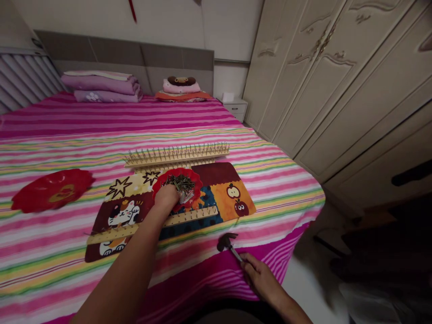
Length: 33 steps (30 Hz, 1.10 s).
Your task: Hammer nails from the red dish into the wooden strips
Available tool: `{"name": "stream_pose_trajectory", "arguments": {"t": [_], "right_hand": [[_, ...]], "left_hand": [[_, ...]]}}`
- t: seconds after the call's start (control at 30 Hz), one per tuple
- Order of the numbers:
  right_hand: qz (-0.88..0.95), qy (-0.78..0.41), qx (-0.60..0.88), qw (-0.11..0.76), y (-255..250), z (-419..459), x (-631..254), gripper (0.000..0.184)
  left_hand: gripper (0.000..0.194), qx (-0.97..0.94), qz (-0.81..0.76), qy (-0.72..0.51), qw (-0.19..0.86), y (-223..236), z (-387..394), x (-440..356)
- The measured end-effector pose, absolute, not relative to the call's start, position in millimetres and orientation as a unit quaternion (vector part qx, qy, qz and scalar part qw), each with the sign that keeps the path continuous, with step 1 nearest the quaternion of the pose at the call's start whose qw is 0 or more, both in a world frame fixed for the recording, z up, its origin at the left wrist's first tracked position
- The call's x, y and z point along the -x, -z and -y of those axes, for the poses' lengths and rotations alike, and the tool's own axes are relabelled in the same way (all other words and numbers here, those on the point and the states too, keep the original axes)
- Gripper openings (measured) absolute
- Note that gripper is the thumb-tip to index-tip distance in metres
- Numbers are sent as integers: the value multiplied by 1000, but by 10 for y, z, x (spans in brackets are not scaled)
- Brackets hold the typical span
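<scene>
My left hand [167, 198] reaches into a red scalloped bowl [157, 183] of loose nails [184, 182]. Its fingers are hidden from me, so whether they grip any nails cannot be made out. In front of the bowl, partly covered by my left forearm, lies a pale wooden strip [184, 218] with several nails standing in it. My right hand [258, 274] is closed around the handle of a claw hammer [232, 247], whose dark head is over the bed's near side, apart from the strip.
Under the bowl and strip lies a patterned mat [232, 175] on the striped bed [276, 180]. Behind it are wooden strips [178, 156] bristling with upright nails. A red dish [54, 190] lies to the left. Folded bedding [101, 85] is by the headboard; a wardrobe [320, 67] stands right.
</scene>
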State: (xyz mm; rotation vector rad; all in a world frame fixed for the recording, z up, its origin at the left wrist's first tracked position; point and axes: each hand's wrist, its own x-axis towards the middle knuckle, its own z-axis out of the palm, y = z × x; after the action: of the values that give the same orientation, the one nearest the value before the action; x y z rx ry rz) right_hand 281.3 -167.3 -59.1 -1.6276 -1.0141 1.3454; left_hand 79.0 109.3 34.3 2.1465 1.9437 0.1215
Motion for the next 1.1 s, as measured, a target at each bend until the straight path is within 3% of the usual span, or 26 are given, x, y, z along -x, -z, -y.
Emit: {"name": "stream_pose_trajectory", "arguments": {"t": [0.17, 0.27, 0.47, 0.6, 0.9, 1.1], "right_hand": [[399, -524, 648, 382, 584, 1662, -2811, 29], [419, -518, 644, 374, 607, 1660, -2827, 28], [428, -493, 655, 380, 636, 1672, -2819, 26], [443, -473, 663, 375, 641, 1688, -2800, 26], [466, -445, 673, 364, 665, 1707, -2797, 26], [472, -436, 679, 356, 654, 1699, -2802, 27]], "left_hand": [[2, -713, -679, -76, 161, -365, -1158, -816], [11, -705, -670, -113, 205, -467, -1115, -732], [18, -455, -565, -431, 537, -685, -673, -455], [27, -345, -527, -464, 623, -650, -264, -343], [36, -446, -573, -438, 530, -102, -57, -378], [27, -497, -596, -426, 465, 38, -50, -405]]}}
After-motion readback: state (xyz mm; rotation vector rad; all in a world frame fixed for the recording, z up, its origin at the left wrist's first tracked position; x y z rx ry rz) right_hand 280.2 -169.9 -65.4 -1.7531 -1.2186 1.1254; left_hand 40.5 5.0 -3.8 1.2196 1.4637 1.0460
